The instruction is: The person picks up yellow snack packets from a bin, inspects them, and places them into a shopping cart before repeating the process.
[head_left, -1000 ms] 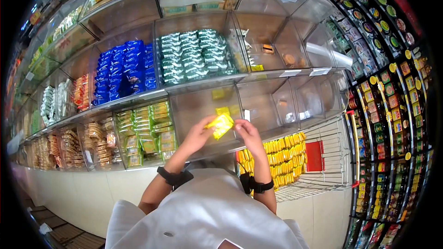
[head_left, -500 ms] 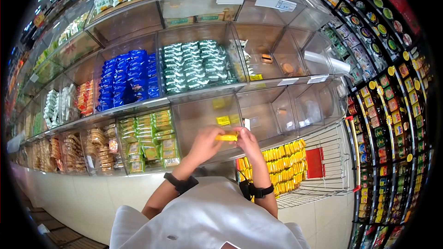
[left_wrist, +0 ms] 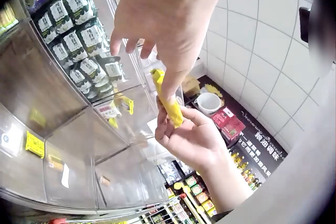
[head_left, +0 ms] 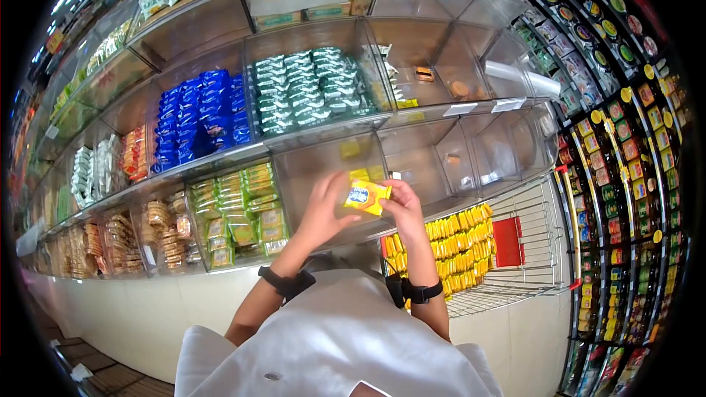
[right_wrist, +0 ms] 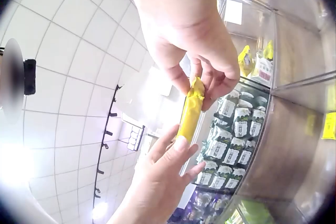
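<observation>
A small yellow snack packet (head_left: 366,197) is held up before the lower bins, its printed front facing the head camera. My right hand (head_left: 404,207) pinches its right end between thumb and fingers. On the other side my left hand (head_left: 321,207) has its fingers straight and spread, the thumb reaching to the packet's lower edge. Both wrist views show the packet nearly edge-on; in the right wrist view the left thumb (right_wrist: 181,142) lies against its near end. Behind the packet, a second yellow packet (head_left: 358,175) lies in the bin, partly hidden.
A wire shopping cart (head_left: 540,250) at the right holds rows of yellow packets (head_left: 460,246). Clear-walled bins hold green-yellow packs (head_left: 239,213), blue packs (head_left: 195,121) and dark green packs (head_left: 309,92). Tall shelves (head_left: 618,198) of packaged goods stand farther right.
The packet has turned from tilted, through edge-on, to showing its printed front. It has shifted slightly right, and my left fingers have loosened and spread while the right hand keeps its pinch.
</observation>
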Demonstrator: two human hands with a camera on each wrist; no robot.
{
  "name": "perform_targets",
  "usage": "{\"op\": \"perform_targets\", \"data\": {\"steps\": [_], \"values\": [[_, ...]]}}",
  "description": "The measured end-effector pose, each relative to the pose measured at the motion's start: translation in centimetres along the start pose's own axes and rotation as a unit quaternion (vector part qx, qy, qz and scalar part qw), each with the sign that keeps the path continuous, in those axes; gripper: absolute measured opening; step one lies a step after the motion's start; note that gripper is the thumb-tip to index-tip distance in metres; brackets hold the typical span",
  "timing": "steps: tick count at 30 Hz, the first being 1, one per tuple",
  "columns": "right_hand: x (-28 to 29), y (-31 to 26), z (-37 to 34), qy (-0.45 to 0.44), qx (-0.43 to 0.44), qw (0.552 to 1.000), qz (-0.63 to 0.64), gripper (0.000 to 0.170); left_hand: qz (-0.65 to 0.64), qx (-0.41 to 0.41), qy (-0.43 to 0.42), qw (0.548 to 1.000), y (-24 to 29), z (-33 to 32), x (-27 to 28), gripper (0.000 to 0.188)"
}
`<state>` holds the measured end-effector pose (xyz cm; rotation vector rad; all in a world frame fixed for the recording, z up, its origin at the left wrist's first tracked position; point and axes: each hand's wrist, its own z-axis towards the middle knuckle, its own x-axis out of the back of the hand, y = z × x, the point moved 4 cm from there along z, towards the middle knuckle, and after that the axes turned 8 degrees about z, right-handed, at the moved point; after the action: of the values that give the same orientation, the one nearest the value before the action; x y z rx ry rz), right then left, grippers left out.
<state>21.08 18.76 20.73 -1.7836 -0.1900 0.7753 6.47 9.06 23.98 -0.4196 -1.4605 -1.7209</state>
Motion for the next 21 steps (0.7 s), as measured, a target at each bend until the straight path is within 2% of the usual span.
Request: {"op": "perform_targets", "data": {"steps": [5,8,10,13,16,19,21], "values": [[-1.0,-0.5,-0.3,-0.034,0.007,0.999,0.003,0.035,0.044,-0.045,0.011,0.998,0.2,0.3,-0.7,0.064],[-0.8,-0.2,-0.3,-0.052,0.012,0.998,-0.018,0.039,0.029,-0.032,0.004,0.999,0.3,0.4,-0.8,0.058],[-0.5,0.0,-0.5,-0.044,-0.008,0.998,-0.047,0.040,0.038,-0.033,0.003,0.999,0.1,0.4,-1.1,0.058],[-0.1,0.7,-0.4,-0.054,0.010,0.997,-0.053,0.041,0.042,-0.038,0.008,0.998,0.2,0.4,-0.9,0.058],[0.4,1.4,-0.4,0.012,0.001,0.998,-0.058,0.032,0.040,-0.037,0.024,0.998,0.2,0.5,-0.6,0.057],[1.2,2.1,-0.2,-0.041,-0.053,0.990,-0.125,0.019,0.030,-0.028,0.033,0.999,-0.2,0.6,-0.6,0.056],[1.2,2.3,-0.1,-0.048,-0.044,0.990,-0.122,0.014,0.020,-0.016,0.030,0.999,-0.8,0.5,-1.2,0.055]]}}
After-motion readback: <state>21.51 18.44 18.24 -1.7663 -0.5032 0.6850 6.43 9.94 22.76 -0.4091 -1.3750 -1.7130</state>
